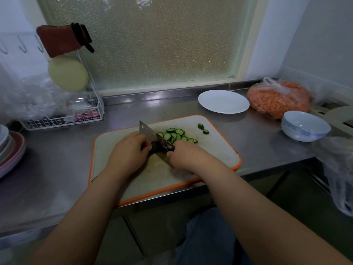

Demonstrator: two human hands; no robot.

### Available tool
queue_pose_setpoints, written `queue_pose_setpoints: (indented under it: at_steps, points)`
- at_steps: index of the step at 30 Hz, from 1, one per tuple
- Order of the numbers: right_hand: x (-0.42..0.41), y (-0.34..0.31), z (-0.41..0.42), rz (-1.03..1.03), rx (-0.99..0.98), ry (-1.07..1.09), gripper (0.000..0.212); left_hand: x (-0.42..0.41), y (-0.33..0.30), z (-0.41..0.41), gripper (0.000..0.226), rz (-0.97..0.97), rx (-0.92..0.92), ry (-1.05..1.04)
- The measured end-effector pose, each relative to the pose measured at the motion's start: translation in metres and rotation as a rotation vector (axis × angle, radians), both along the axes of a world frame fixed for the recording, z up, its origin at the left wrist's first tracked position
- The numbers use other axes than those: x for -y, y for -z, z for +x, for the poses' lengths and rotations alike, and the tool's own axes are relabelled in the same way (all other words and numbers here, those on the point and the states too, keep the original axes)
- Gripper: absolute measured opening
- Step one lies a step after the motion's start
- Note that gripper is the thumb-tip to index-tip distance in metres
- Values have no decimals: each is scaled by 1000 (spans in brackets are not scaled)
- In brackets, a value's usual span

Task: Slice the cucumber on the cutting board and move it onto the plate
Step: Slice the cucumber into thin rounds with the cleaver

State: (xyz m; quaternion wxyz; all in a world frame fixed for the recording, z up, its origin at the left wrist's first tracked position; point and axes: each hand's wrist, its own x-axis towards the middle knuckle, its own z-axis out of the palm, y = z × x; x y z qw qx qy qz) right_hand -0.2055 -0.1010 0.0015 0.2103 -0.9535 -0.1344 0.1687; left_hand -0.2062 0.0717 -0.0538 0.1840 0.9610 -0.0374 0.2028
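My right hand [183, 153] grips cleaver [152, 136]; my left hand [131, 148] pins cucumber stub [155, 145] on cutting board [215, 150]. Slices [176, 135] beside blade.

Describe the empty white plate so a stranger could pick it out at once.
Start at the frosted window and drop to the steel counter below its right corner. The plate sits there, beyond the orange-rimmed cutting board and left of the bag of orange food. It is flat, plain white and bare, unlike the deeper blue-patterned bowl nearby.
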Motion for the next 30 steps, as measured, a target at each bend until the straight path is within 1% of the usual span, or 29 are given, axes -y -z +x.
queue_pose_setpoints:
  at_steps: [2, 4, 8, 13, 17, 24, 30]
  points:
    - [0, 1, -1, -1, -1, -7, 27, -4, -3, -1, 5, 14, -19, 29]
    - [0, 1, -4, -1, 35, -4, 25, -4, -1, -2, 8, -13, -7, 48]
    - [3, -6, -12, 20, 67, -19, 25, -4, 5, -1, 6, -32, 25, 50]
    - [6, -17, -16, 27, 103, -41, 26, -6, 4, 2, 5, -36, 19, 73]
    - [5, -20, -18, 15, 102, -48, 27, -5, 2, 1, 10, -50, 13, 87]
    - [-3, -16, -9, 12, 73, -34, 31, -3, 3, 1, 13, -64, 10, 88]
    - [-12, 5, -6, -40, 30, -12, 28, -2, 4, 1, 10, -20, 34, 100]
